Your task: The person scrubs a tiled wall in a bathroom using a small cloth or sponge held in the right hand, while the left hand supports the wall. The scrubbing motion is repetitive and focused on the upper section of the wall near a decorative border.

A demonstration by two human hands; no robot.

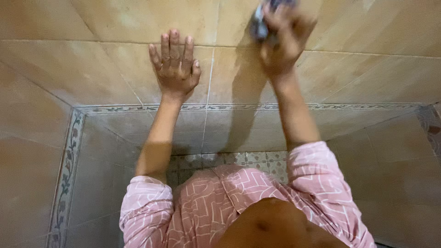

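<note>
Hands are working apart on the tiled wall (115, 69): the left hand (175, 64) is pressing flat with fingers spread, while the right hand (284, 39), higher and right of it, is gripping a grey scrubber (260, 24) against the tiles.

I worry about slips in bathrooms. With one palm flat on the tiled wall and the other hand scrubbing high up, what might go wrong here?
1. The left hand is pressed flat on the glossy wall tiles; if they are wet, the palm may slide.
2. The right hand works a grey scrubber at the top edge of view, a stretched reach that may upset balance.
3. The grip on the scrubber looks loose; it may drop.
</note>
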